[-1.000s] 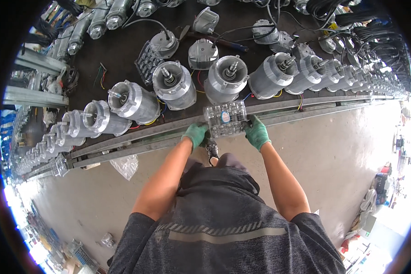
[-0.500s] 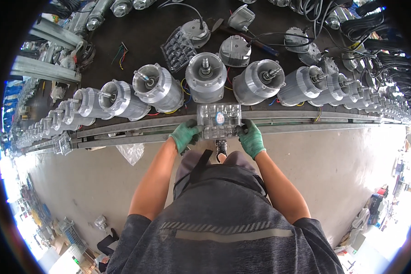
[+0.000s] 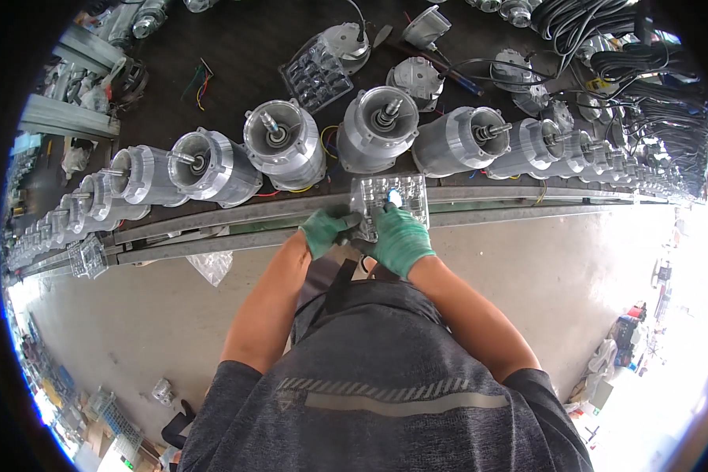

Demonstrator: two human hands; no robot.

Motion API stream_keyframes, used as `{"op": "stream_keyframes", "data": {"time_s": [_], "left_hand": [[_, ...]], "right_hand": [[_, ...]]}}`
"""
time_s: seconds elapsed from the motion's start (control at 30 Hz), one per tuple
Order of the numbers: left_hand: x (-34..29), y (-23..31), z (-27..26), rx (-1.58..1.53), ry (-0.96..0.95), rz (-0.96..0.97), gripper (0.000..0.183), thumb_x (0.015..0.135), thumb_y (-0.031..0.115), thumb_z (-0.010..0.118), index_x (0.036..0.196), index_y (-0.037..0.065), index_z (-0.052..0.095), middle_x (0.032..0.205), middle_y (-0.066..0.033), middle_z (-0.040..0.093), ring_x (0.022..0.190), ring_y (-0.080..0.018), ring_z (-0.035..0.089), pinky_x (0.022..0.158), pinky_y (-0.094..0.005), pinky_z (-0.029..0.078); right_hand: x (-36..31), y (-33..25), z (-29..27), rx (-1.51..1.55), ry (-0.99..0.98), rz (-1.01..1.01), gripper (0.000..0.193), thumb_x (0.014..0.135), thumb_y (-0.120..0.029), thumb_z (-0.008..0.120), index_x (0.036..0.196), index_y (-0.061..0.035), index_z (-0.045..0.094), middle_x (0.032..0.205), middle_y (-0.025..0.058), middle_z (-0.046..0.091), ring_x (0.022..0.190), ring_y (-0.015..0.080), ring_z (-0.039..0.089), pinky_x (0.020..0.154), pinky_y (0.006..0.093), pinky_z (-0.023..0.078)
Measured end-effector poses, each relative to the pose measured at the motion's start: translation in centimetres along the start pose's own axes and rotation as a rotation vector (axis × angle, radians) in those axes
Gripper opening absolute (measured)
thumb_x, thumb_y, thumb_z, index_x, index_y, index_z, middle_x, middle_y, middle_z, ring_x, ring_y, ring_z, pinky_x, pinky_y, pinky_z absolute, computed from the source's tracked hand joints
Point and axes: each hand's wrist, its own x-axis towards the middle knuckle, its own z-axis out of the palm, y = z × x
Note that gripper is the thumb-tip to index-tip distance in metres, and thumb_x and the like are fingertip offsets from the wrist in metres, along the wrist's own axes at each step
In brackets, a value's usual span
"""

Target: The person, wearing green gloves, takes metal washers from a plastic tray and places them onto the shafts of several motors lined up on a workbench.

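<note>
A clear plastic tray (image 3: 414,189) with moulded pockets is held at the bench's front edge. My left hand (image 3: 324,231), in a green glove with dark fingertips, is closed on its left edge. My right hand (image 3: 401,239), gloved alike, lies across the tray's near middle, fingertips by a small round blue-and-white sticker (image 3: 394,197) and thumb low at the near edge. Its fingers partly hide the tray. Just beyond stands a silver motor housing (image 3: 370,145), its shaft pointing up; another motor housing (image 3: 285,149) is to its left.
A long row of similar housings curves along the dark bench (image 3: 236,71) both ways. Behind lie another clear tray (image 3: 316,77), round metal end covers (image 3: 417,79) and black cables (image 3: 582,27). Metal rails (image 3: 181,230) edge the bench; a plastic bag (image 3: 212,266) hangs below.
My right hand has left the tray's right edge and come left over its middle, by the sticker. My left hand stays on the left edge. The view has shifted somewhat.
</note>
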Motion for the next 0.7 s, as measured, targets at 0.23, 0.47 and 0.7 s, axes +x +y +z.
{"op": "stream_keyframes", "data": {"time_s": [0.23, 0.47, 0.7], "left_hand": [[0.5, -0.7, 0.0, 0.003, -0.043, 0.081, 0.023, 0.102, 0.017, 0.073, 0.117, 0.000, 0.076, 0.096, -0.0034, 0.076, 0.074, -0.0085, 0.063, 0.061, -0.0244, 0.044], [1.1, -1.6, -1.0, 0.013, -0.123, 0.142, 0.023, 0.102, 0.015, 0.072, 0.114, -0.004, 0.076, 0.096, -0.0058, 0.076, 0.083, -0.0138, 0.067, 0.074, -0.0296, 0.054], [1.7, -2.3, -0.8, 0.010, -0.100, 0.218, 0.024, 0.103, 0.016, 0.071, 0.119, -0.002, 0.074, 0.099, -0.0068, 0.076, 0.081, -0.0142, 0.067, 0.073, -0.0301, 0.054]], "right_hand": [[2.2, -0.7, 1.0, -0.026, -0.114, 0.040, 0.036, 0.101, -0.035, 0.065, 0.115, -0.0026, 0.070, 0.108, 0.0210, 0.076, 0.098, 0.0395, 0.076, 0.085, 0.0494, 0.060], [3.5, 0.6, 3.3, 0.035, -0.084, 0.053, 0.033, 0.102, -0.039, 0.064, 0.104, -0.0073, 0.075, 0.096, 0.0206, 0.077, 0.091, 0.0419, 0.074, 0.081, 0.0521, 0.058], [4.5, 2.0, 2.2, 0.160, -0.146, -0.043, 0.031, 0.102, -0.033, 0.065, 0.115, -0.0072, 0.076, 0.099, 0.0218, 0.077, 0.092, 0.0416, 0.073, 0.083, 0.0491, 0.057]]}}
